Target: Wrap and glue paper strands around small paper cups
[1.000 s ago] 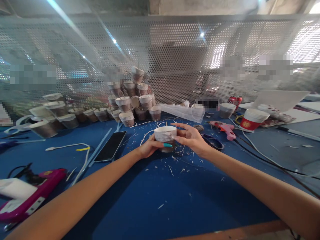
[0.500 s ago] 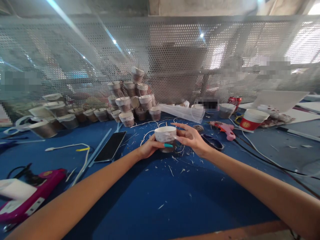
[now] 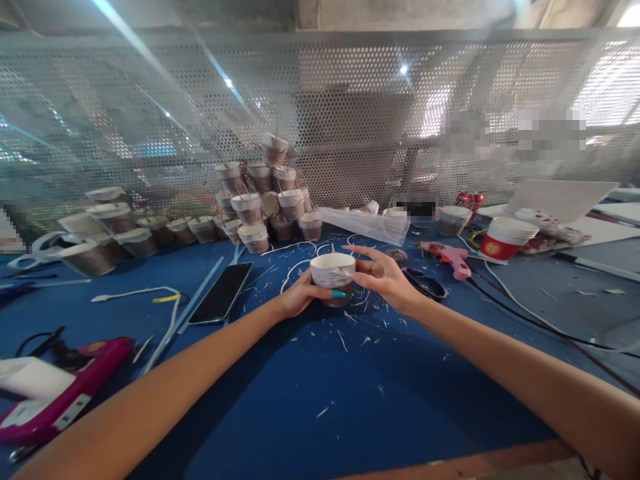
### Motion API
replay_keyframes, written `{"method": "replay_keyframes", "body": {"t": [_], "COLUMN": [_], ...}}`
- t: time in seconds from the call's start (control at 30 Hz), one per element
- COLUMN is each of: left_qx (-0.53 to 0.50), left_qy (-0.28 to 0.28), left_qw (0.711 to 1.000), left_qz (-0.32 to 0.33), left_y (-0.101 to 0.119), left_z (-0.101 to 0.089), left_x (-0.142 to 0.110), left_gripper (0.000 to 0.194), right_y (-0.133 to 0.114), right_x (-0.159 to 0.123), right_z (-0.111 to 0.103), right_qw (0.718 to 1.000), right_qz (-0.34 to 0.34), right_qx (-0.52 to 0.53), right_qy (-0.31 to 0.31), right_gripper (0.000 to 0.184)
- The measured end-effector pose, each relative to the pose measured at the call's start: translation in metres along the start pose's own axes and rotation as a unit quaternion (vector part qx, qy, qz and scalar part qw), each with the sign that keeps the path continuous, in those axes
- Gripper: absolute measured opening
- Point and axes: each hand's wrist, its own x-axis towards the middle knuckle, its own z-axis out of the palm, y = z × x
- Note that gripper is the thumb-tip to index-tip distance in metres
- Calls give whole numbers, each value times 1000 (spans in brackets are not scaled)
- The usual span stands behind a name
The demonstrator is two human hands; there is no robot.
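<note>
A small cup, white around its upper part and brown below, is held upright just above or on the blue table; I cannot tell which. My left hand wraps its left side, with a teal-nailed thumb across the front. On the right side, my right hand has its thumb against the white band and its fingers around the rim and back, so the cup sits between both hands. White strands and scraps lie around and behind it.
Similar cups stand stacked at the back left. A phone lies left of my hands. To the right are a pink glue gun with a black cord and a red-and-white cup. A magenta device sits at front left.
The cup has shifted very slightly and its white band looks a little turned. My right thumb presses closer to its side. Everything else stays put.
</note>
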Motion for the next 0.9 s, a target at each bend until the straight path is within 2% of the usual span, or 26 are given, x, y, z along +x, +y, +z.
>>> {"method": "replay_keyframes", "body": {"t": [0.17, 0.77, 0.9], "left_qx": [-1, -13, -6], "left_qy": [15, 7, 17], "left_qw": [1000, 1000, 1000], "left_qz": [-10, -3, -4], "left_y": [1, -3, -3], "left_z": [2, -2, 0], "left_x": [0, 1, 1], "left_gripper": [56, 58, 59], "right_y": [0, 1, 2], "right_x": [0, 0, 0], "right_z": [1, 2, 3], "right_qw": [1000, 1000, 1000], "right_qz": [-1, -10, -4], "right_qx": [11, 16, 12], "right_qy": [-9, -18, 1], "right_gripper": [65, 67, 68]}}
